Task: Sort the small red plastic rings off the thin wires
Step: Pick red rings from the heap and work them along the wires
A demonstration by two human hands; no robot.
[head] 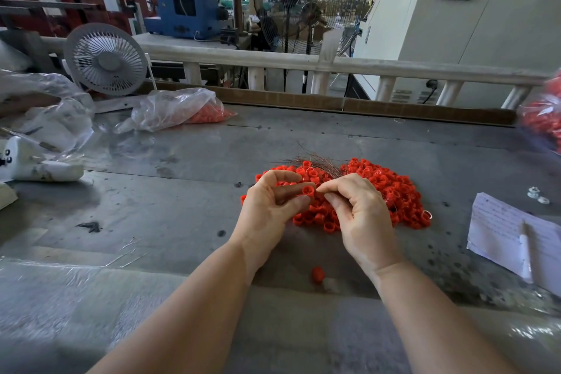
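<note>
**Here, one ring between my fingers, the heap behind**

Far left on the counter (pixel 182 158) lie crumpled clear bags (pixel 54 118) and a small white desk fan (pixel 105 59), with another clear bag (pixel 179 109) holding orange-red pieces beside it. None of that is in my way.

Coming across to the middle, my left hand (pixel 270 209) is curled, thumb and forefinger pinching a single red ring (pixel 308 190) just above the near edge of the pile. My right hand (pixel 361 215) meets it from the other side, its fingers (pixel 326 188) closed in a fine pinch right at the ring; I judge they are holding a wire, but it is too thin for me to be sure. Behind both hands sits the pile of red rings (pixel 397 188), and a tuft of thin wires (pixel 315 161) sticks up from its far side. One stray red piece (pixel 317 274) lies alone on the counter near my wrists.

To the right there is a sheet of paper with a pen (pixel 516 237), two small white parts (pixel 537 195), and at the edge a blurred bag of red rings (pixel 543 118).

What worries me: if I pull the two pinches apart crookedly, the ring could pop free and roll off, like the stray one. A wire dragged sideways could also snag neighbouring rings and scatter the heap, or a freed ring dropped back on the pile would be lost among the unsorted ones.
</note>
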